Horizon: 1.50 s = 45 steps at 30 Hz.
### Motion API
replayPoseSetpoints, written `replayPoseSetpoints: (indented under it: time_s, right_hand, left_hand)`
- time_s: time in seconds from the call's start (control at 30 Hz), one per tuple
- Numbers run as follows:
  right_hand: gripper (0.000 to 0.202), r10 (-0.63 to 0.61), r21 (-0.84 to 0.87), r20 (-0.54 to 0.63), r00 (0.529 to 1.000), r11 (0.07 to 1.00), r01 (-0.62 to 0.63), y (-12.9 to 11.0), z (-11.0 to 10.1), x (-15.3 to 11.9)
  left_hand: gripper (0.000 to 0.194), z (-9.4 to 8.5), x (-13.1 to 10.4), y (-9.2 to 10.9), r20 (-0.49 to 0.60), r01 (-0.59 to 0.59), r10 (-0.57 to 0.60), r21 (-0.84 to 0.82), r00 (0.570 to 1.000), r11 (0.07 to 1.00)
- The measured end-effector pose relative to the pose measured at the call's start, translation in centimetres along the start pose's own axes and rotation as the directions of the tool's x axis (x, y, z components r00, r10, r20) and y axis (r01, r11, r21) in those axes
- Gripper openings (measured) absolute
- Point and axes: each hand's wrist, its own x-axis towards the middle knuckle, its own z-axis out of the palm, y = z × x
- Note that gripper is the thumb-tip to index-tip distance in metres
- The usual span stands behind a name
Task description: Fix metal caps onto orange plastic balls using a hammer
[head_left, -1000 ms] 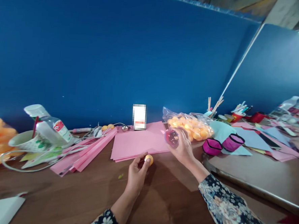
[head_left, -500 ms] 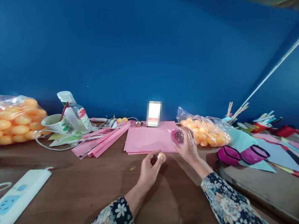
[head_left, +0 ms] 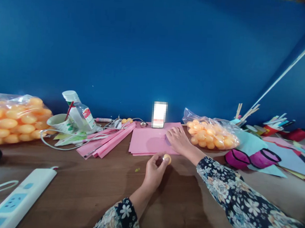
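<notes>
Low over the brown table, my left hand [head_left: 154, 170] pinches a small pale-orange ball [head_left: 167, 159] between thumb and fingertips. Part of that ball looks clear and shiny. Farther out, my right hand [head_left: 178, 140] is palm down above the stack of pink paper [head_left: 145, 141], its fingers curled. A purple edge of a round thing [head_left: 167, 141] shows beneath these fingers; the rest is hidden by the hand. The two hands are apart.
Clear bags of orange balls stand left [head_left: 17, 119] and right [head_left: 210, 133]. A leaning bottle [head_left: 82, 115], a cup [head_left: 59, 123] and a white cable lie left, behind a power strip [head_left: 23, 197]. Magenta cuffs [head_left: 264, 158] rest right. A bright phone-like screen [head_left: 159, 115] stands behind the paper.
My right hand has moved left and turned palm down over the pink paper, covering most of the round purple-rimmed thing it held up. My left hand keeps its pinch on the ball.
</notes>
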Motion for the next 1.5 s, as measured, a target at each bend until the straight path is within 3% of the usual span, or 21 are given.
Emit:
replayPoseSetpoints:
  time_s: [0.13, 1.27, 1.5]
  right_hand:
    - [0.012, -0.014, -0.059, 0.016, 1.0, 0.998, 0.015, -0.4, -0.2, 0.4]
    - [0.016, 0.07, -0.047, -0.048, 0.996, 0.996, -0.072, -0.3, -0.6, -0.8]
    - [0.024, 0.105, 0.05, -0.053, 0.993, 0.994, -0.102, 0.1, -0.5, -1.2]
  left_hand:
    - [0.038, 0.0, 0.0, 0.1, 0.004, 0.002, -0.002, -0.002, 1.0, 1.0]
    - [0.035, 0.0, 0.1, 0.1, 0.016, 0.033, -0.032, -0.012, 0.999, 0.999]
    - [0.037, 0.0, 0.1, -0.1, 0.015, 0.02, -0.02, -0.02, 1.0, 1.0]
